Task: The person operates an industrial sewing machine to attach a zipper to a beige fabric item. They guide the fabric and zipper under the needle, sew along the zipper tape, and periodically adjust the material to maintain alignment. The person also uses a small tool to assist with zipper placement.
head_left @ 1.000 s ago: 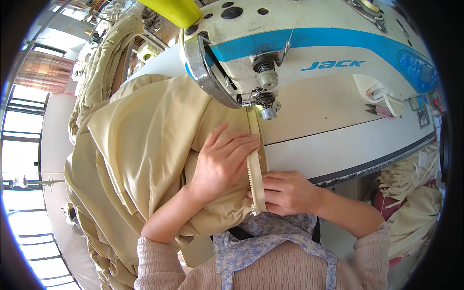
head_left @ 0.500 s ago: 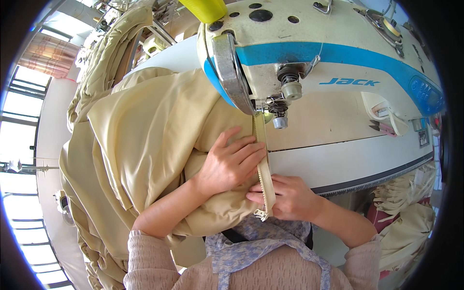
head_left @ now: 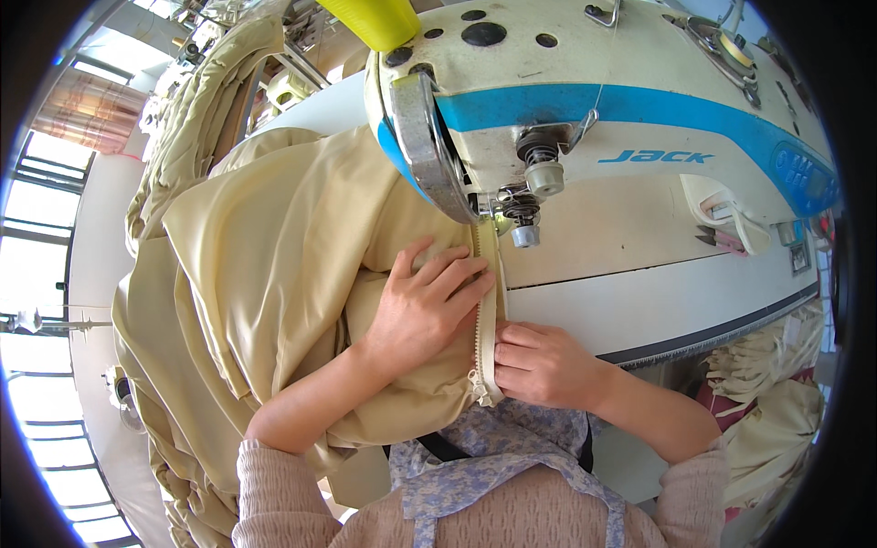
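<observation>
Toothed zipper tape (head_left: 487, 342), straighter than before, along satiny beige cloth (head_left: 297, 242).

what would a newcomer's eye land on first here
Probably the big white sewing machine with a blue stripe, filling the upper right, with a bright yellow tapered object at its upper left. Next comes the glossy beige fabric spread across the left and centre. Below the machine's needle end, a pale zipper runs toward the person, the left hand resting over it and the right hand at its right edge.
</observation>
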`<state>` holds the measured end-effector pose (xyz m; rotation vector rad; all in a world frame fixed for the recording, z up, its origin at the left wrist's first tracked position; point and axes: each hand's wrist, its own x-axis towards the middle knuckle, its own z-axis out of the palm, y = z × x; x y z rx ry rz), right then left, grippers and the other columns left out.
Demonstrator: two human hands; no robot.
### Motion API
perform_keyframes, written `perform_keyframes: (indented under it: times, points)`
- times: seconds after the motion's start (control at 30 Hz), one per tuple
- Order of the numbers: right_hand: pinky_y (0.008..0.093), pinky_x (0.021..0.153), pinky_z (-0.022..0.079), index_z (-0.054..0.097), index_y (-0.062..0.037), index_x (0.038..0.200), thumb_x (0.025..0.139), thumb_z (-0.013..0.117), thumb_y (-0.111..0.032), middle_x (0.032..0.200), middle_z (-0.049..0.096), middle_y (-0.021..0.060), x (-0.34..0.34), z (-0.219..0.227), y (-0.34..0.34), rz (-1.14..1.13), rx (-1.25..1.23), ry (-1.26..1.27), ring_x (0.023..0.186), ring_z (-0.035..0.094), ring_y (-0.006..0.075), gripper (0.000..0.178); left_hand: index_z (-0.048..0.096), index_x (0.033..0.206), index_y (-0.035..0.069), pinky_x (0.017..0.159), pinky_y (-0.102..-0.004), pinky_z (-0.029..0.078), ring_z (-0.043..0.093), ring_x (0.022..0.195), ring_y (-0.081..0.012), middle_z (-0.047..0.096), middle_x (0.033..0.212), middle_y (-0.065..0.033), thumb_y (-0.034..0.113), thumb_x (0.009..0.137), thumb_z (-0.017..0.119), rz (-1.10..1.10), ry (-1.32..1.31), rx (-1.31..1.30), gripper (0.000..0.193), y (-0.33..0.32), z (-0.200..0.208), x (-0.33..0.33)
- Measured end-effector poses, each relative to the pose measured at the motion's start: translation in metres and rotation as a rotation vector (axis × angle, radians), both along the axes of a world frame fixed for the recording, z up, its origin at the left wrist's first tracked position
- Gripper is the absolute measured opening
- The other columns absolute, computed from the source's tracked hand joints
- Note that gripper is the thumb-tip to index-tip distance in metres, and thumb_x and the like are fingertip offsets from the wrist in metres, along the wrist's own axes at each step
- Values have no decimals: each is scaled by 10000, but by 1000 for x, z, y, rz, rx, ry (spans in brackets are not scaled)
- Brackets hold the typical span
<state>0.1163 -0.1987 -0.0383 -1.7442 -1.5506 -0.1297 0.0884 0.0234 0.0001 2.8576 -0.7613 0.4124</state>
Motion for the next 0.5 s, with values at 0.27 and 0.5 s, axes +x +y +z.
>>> perform_keyframes:
  times: [0.27, 0.5]
  points:
    - [323, 799, 597, 718, -55, 876, 707, 762, -79, 1007, 711, 29, 0, -2, -2, -29, 43, 178, 983, 671, 206, 176, 756, 1123, 181, 1124, -587, 324, 635, 1103, -175, 681, 1149, 28, 146, 795, 775, 90, 104, -77, 330, 0, 12, -1]
    - [328, 812, 601, 725, -72, 901, 709, 777, -91, 1009, 713, 18, 2, 0, 0, -27, 31, 203, 988, 673, 211, 199, 759, 1141, 199, 1141, -620, 291, 628, 1118, -200, 675, 1204, 27, 178, 797, 774, 111, 63, -12, 345, -11, 5, -4]
